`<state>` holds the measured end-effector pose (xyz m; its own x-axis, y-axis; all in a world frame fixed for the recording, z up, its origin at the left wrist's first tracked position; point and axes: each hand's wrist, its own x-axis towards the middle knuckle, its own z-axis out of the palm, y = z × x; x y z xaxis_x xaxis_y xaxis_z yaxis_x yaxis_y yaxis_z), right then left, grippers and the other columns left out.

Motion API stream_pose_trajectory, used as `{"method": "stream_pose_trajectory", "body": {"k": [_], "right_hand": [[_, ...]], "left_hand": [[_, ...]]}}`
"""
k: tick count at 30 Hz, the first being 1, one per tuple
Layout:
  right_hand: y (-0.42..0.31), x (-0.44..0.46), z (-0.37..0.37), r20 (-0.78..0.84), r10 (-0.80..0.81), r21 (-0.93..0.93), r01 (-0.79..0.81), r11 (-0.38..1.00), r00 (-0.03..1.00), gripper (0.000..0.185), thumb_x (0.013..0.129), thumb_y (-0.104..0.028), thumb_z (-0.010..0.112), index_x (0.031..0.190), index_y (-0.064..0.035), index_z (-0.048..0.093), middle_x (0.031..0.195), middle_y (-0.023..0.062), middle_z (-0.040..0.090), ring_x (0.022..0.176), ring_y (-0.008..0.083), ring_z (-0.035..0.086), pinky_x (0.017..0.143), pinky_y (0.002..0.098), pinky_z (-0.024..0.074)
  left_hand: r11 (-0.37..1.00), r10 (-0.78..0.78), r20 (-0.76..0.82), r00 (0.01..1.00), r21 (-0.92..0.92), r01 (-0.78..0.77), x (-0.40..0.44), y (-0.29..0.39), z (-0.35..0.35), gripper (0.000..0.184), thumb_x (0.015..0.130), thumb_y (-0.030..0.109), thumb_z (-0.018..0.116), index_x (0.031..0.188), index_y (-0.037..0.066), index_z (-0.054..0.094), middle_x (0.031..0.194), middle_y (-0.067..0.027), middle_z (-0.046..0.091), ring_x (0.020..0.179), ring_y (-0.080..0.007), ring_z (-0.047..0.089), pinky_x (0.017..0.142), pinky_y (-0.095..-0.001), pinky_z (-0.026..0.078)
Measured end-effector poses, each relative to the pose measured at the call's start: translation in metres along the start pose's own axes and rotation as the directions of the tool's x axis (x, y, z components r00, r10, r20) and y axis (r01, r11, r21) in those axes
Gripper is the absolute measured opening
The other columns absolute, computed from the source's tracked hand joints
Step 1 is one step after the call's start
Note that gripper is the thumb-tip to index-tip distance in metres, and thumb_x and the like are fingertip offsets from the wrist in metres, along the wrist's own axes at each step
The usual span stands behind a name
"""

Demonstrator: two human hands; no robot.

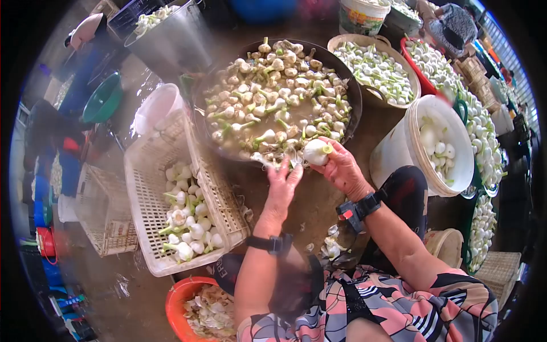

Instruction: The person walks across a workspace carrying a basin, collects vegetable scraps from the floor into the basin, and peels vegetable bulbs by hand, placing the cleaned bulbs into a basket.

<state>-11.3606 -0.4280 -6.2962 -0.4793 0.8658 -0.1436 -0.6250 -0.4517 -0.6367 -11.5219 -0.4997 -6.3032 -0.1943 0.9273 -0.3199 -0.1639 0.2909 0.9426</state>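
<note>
A white peeled garlic bulb (pixel 316 153) with a cut green stem is held in the fingers of my right hand (pixel 343 171). Just left of it, my left hand (pixel 280 185) has its fingers bent around pale, loose skin (pixel 263 159), near the front rim of a wide dark basin (pixel 358 108). Many garlic bulbs with short stems lie in the basin's murky water. Cleaner white bulbs (pixel 196 231) fill part of the white slotted crate (pixel 142 228) on my left.
A white bucket (pixel 393 139) with bulbs stands at the right, beyond it full tubs (pixel 419 94). An orange bowl (pixel 174 299) of peelings sits at lower left. Metal pot (pixel 171 43) and pink bucket (pixel 156 108) stand upper left. Another person (pixel 453 28) bends at upper right.
</note>
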Motion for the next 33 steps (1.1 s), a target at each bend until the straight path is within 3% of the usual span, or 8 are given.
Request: {"method": "stream_pose_trajectory", "body": {"k": [7, 14, 20, 23, 27, 29, 30, 33], "right_hand": [[0.026, -0.013, 0.02, 0.12, -0.125, -0.571, 0.171, 0.803, 0.985, 0.034, 0.094, -0.026, 0.049, 0.118, -0.0013, 0.053, 0.11, 0.0055, 0.057, 0.099, 0.0138, 0.054, 0.087, 0.0292, 0.0442], [-0.003, -0.011, 0.053, 0.215, -0.282, -0.949, 0.269, 0.167, 0.935, 0.016, 0.08, -0.012, 0.062, 0.089, 0.0013, 0.066, 0.077, 0.0081, 0.063, 0.07, 0.0126, 0.058, 0.063, 0.029, 0.0466], [0.011, -0.006, 0.051, 0.235, -0.381, -0.927, 0.325, 0.189, 0.894, 0.012, 0.079, -0.009, 0.061, 0.082, 0.0027, 0.064, 0.069, 0.0057, 0.062, 0.059, 0.0131, 0.057, 0.053, 0.0271, 0.0441], [0.01, -0.006, 0.048, -0.034, -0.283, -0.785, 0.15, 0.601, 0.959, 0.012, 0.081, -0.009, 0.059, 0.08, 0.0032, 0.061, 0.068, 0.0055, 0.06, 0.056, 0.0136, 0.056, 0.051, 0.0248, 0.0439], [-0.008, -0.001, 0.043, -0.341, 0.028, -0.005, -0.032, 0.999, 0.94, 0.012, 0.09, -0.012, 0.053, 0.084, -0.0019, 0.055, 0.062, 0.0036, 0.056, 0.048, 0.0135, 0.054, 0.046, 0.0241, 0.0452], [0.012, 0.003, -0.016, -0.252, -0.057, -0.328, -0.029, 0.944, 0.966, 0.013, 0.09, -0.012, 0.052, 0.083, -0.0022, 0.055, 0.064, 0.0054, 0.057, 0.049, 0.0141, 0.055, 0.047, 0.0257, 0.046], [0.021, 0.001, -0.035, -0.197, -0.089, -0.478, -0.017, 0.878, 0.976, 0.013, 0.09, -0.013, 0.052, 0.083, -0.0023, 0.055, 0.065, 0.0063, 0.058, 0.049, 0.0144, 0.056, 0.048, 0.0265, 0.0464], [0.05, -0.031, -0.052, -0.014, 0.257, -0.897, 0.101, -0.431, 0.966, 0.028, 0.084, -0.022, 0.056, 0.105, -0.0048, 0.061, 0.084, 0.0126, 0.065, 0.077, 0.0199, 0.064, 0.068, 0.0307, 0.0517]], "left_hand": [[0.759, 0.028, 0.176, 0.984, -0.644, 0.094, -0.016, 0.012, 0.01, 0.037, 0.088, 0.01, 0.057, 0.123, 0.011, 0.047, 0.114, -0.0051, 0.054, 0.101, -0.0188, 0.056, 0.073, -0.0383, 0.053], [0.883, 0.124, -0.056, 0.991, -0.448, -0.136, -0.008, 0.012, 0.01, 0.031, 0.085, 0.005, 0.058, 0.115, 0.005, 0.05, 0.103, -0.0039, 0.059, 0.088, -0.0127, 0.06, 0.07, -0.0266, 0.053], [0.898, 0.197, -0.086, 0.977, -0.383, -0.215, -0.001, 0.012, 0.01, 0.041, 0.082, 0.024, 0.069, 0.111, 0.0, 0.054, 0.092, -0.0036, 0.061, 0.076, -0.0093, 0.059, 0.064, -0.0229, 0.051], [0.829, 0.175, 0.062, 0.983, -0.548, -0.113, -0.01, 0.017, 0.008, 0.043, 0.083, 0.028, 0.067, 0.112, 0.0, 0.053, 0.098, -0.0073, 0.061, 0.083, -0.0147, 0.061, 0.066, -0.0263, 0.053], [0.644, 0.219, 0.115, 0.969, -0.763, -0.055, -0.017, 0.024, 0.003, 0.049, 0.084, 0.039, 0.061, 0.115, 0.001, 0.051, 0.106, -0.0109, 0.059, 0.09, -0.023, 0.061, 0.074, -0.0347, 0.054], [0.571, 0.214, 0.098, 0.972, -0.82, -0.043, -0.019, 0.024, -0.002, 0.055, 0.085, 0.048, 0.056, 0.118, 0.004, 0.05, 0.111, -0.013, 0.057, 0.091, -0.0271, 0.06, 0.079, -0.0408, 0.053], [0.581, 0.185, -0.001, 0.983, -0.807, -0.11, -0.019, 0.028, 0.002, 0.055, 0.084, 0.051, 0.055, 0.115, 0.006, 0.051, 0.106, -0.0104, 0.059, 0.089, -0.0258, 0.06, 0.074, -0.0384, 0.054], [0.527, 0.021, -0.049, 0.999, -0.848, -0.053, -0.007, 0.019, -0.004, 0.054, 0.085, 0.056, 0.051, 0.109, 0.008, 0.053, 0.096, -0.007, 0.061, 0.082, -0.0228, 0.061, 0.063, -0.0344, 0.053]]}}
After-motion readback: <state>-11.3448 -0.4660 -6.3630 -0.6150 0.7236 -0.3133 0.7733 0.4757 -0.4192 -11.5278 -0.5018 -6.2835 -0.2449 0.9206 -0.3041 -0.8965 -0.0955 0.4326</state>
